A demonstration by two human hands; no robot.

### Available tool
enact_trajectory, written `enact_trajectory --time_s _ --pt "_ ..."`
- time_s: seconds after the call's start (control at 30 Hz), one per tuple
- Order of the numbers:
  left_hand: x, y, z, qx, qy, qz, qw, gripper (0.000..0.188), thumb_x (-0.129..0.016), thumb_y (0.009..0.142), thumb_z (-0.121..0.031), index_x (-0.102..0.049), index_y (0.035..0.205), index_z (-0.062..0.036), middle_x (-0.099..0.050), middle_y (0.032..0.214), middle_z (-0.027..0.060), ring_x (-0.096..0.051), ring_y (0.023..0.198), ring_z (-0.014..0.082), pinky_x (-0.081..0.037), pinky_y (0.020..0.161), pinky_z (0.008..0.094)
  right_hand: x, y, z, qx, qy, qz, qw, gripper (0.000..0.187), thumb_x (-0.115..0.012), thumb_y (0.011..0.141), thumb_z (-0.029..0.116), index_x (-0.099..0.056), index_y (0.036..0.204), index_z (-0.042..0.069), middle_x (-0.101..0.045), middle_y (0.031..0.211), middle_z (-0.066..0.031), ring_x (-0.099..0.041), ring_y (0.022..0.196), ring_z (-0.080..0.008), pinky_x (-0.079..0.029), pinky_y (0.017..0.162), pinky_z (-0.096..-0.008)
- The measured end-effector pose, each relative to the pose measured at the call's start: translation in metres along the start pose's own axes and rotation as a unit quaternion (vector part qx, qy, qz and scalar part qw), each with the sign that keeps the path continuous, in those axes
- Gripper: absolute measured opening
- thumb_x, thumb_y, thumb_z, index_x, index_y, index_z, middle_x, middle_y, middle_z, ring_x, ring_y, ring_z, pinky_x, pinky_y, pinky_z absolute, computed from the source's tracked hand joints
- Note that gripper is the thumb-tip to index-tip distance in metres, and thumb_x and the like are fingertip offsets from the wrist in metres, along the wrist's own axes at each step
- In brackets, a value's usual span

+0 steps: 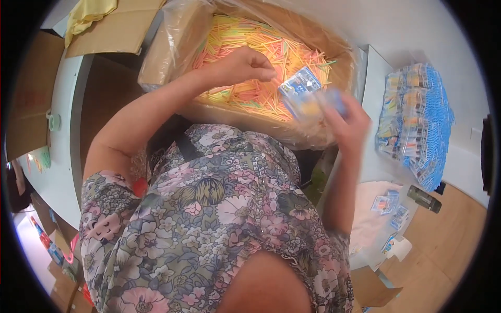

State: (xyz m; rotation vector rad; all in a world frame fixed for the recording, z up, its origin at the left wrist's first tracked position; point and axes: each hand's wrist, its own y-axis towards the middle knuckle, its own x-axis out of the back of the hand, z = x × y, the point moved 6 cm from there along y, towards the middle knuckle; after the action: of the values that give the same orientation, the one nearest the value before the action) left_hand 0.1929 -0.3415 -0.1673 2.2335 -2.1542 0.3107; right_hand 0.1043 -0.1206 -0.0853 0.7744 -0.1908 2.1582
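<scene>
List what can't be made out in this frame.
- Left hand, head view: its own curled fingers hide whether anything is pinched between them.
- Right hand, head view: motion blur smears the fingertips and their exact grip on the blue-and-clear packet.
- Thin coloured sticks, head view: the top layer hides those beneath.
- Dark object, head view: cut off by the right fisheye rim.

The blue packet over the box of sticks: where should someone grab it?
Probably pinch the blue packet by its left edge, coming from the left, thumb and fingers on opposite faces. It looks flat, that edge is uncovered and near the left hand, while the right hand is on the other side.
</scene>
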Motion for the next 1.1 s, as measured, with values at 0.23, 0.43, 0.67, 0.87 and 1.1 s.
enact_trajectory --time_s 0.23,0.43,0.67,0.87,1.1 --pt "-0.049 0.067 0.009 0.006 0.379 -0.029 0.925 0.047 -0.078 0.065 -0.037 -0.061 0.090 -0.0002 -0.064 0.083 0.0172 -0.063 0.079 0.0299 -0.048 0.069 0.0379 0.214 -0.158 -0.053 -0.177 -0.016 -0.100 0.979 0.013 -0.066 0.071 0.007 -0.060 0.081 0.002 -0.052 0.073 0.0027 -0.045 0.066 -0.0061 -0.037 0.058 -0.0207" --pt "-0.062 0.091 0.040 0.041 0.331 -0.103 0.937 0.058 -0.083 0.057 -0.036 -0.058 0.097 -0.0011 -0.064 0.087 0.0165 -0.062 0.082 0.0308 -0.048 0.072 0.0381 0.286 -0.226 -0.169 -0.348 -0.137 -0.220 0.901 0.024 -0.065 0.075 0.007 -0.061 0.097 -0.002 -0.060 0.081 -0.0041 -0.053 0.068 -0.0119 -0.044 0.063 -0.0237" --pt "-0.053 0.088 0.039 0.027 0.302 -0.128 0.944 0.031 -0.080 0.062 -0.027 -0.063 0.072 -0.0031 -0.064 0.074 0.0127 -0.063 0.070 0.0281 -0.049 0.064 0.0358 0.277 -0.220 -0.154 -0.168 -0.440 -0.250 0.846 0.032 -0.069 0.077 0.012 -0.060 0.103 -0.004 -0.063 0.094 -0.0153 -0.058 0.082 -0.0263 -0.046 0.075 -0.0349" --pt "-0.047 0.075 0.012 -0.029 0.315 -0.209 0.925 0.022 -0.076 0.066 -0.023 -0.066 0.072 -0.0044 -0.063 0.073 0.0138 -0.060 0.063 0.0277 -0.048 0.062 0.0353 0.201 -0.174 -0.047 0.053 -0.535 -0.314 0.782 0.020 -0.067 0.079 0.010 -0.064 0.095 -0.002 -0.065 0.099 -0.0143 -0.060 0.089 -0.0274 -0.046 0.080 -0.0357" --pt "-0.040 0.074 0.023 -0.073 0.021 -0.054 0.996 0.020 -0.073 0.073 -0.022 -0.068 0.080 -0.0043 -0.062 0.063 0.0072 -0.058 0.057 0.0127 -0.046 0.056 0.0301 0.017 0.004 0.003 0.038 -0.151 -0.098 0.983 0.027 -0.068 0.077 0.013 -0.062 0.101 0.001 -0.064 0.090 -0.0092 -0.059 0.079 -0.0193 -0.047 0.072 -0.0293"
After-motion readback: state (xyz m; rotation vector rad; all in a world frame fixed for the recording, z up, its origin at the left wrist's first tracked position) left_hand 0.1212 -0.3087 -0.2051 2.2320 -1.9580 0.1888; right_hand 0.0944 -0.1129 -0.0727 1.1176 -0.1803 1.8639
